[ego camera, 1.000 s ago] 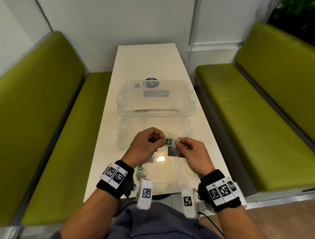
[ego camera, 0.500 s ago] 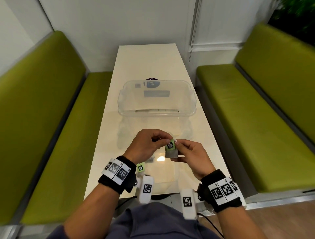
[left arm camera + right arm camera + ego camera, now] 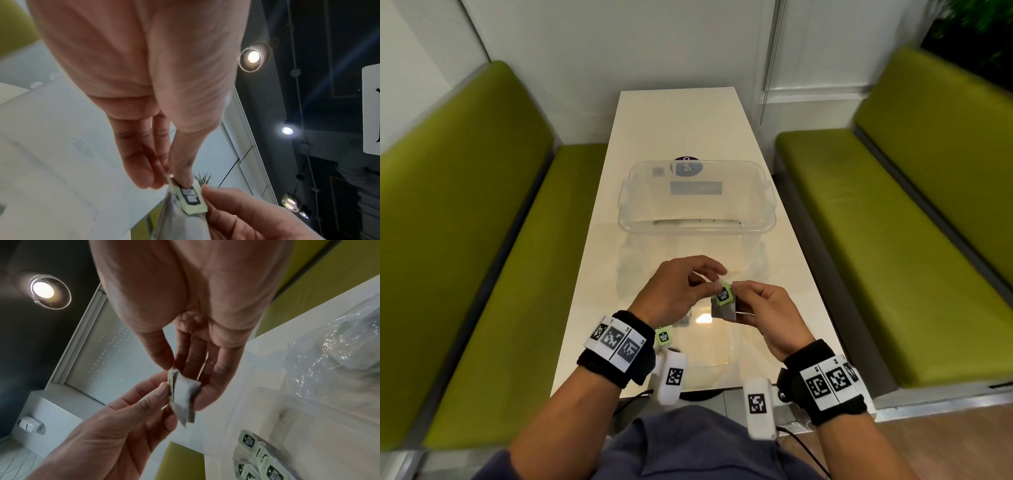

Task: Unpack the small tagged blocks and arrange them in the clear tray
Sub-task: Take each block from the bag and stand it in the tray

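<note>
Both hands hold one small tagged block above the near half of the white table (image 3: 678,130). My left hand (image 3: 714,286) pinches its green tag (image 3: 723,294) between thumb and fingers, and the left wrist view shows that tag (image 3: 191,198) up close. My right hand (image 3: 736,301) pinches the grey sachet (image 3: 723,311) that hangs under the tag, seen from its side as the sachet (image 3: 185,395) in the right wrist view. The clear tray (image 3: 697,228) stands farther along the table, beyond both hands.
Several more tagged blocks (image 3: 257,459) lie near the table's front edge, one showing by my left wrist (image 3: 663,336). A crumpled clear plastic bag (image 3: 339,345) lies on the table under the hands. Green benches (image 3: 482,240) flank the table on both sides.
The hands have drawn slightly closer together and nearer to me. The sachet now hangs straight under the tag instead of off to its right.
</note>
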`<action>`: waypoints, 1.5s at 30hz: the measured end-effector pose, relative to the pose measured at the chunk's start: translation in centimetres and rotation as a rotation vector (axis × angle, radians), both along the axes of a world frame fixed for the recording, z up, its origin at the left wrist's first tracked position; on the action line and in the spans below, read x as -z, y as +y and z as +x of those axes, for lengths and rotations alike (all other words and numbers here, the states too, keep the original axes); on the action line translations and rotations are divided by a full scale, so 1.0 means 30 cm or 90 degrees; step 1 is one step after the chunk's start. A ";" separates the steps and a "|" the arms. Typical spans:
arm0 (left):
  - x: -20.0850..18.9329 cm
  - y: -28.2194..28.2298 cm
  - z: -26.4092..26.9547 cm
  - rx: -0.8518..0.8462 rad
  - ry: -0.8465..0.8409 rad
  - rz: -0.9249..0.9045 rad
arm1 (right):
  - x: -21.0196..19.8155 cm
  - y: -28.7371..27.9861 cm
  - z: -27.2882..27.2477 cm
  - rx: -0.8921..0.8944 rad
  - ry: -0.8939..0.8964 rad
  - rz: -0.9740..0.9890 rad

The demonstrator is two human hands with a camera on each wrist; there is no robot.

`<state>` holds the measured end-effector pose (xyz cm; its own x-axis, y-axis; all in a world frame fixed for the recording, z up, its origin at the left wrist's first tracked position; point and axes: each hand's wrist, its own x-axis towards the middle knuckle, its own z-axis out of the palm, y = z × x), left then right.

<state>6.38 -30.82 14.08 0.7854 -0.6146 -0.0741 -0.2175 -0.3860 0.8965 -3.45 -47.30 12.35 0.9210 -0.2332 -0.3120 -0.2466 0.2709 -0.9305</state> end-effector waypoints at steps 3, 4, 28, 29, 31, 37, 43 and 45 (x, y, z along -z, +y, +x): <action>-0.006 0.003 0.007 0.019 -0.011 0.045 | 0.000 0.004 0.002 0.014 -0.004 -0.020; -0.008 0.003 0.007 0.029 -0.015 0.057 | 0.001 0.005 0.002 0.015 -0.005 -0.025; -0.061 0.035 0.050 0.072 0.051 0.095 | 0.031 -0.003 0.011 -0.045 -0.010 -0.052; -0.060 0.036 0.056 0.078 0.054 0.100 | 0.029 -0.001 0.011 -0.047 -0.007 -0.049; -0.060 0.037 0.066 0.088 0.064 0.113 | 0.027 0.001 0.012 -0.043 0.004 -0.067; -0.050 0.024 0.106 0.086 0.053 0.182 | 0.076 -0.015 0.018 -0.048 0.053 -0.107; 0.027 0.014 0.182 0.075 -0.019 0.366 | 0.186 -0.080 -0.009 -0.055 0.146 -0.335; 0.066 0.002 0.197 0.086 -0.034 0.437 | 0.215 -0.092 -0.013 -0.074 0.185 -0.428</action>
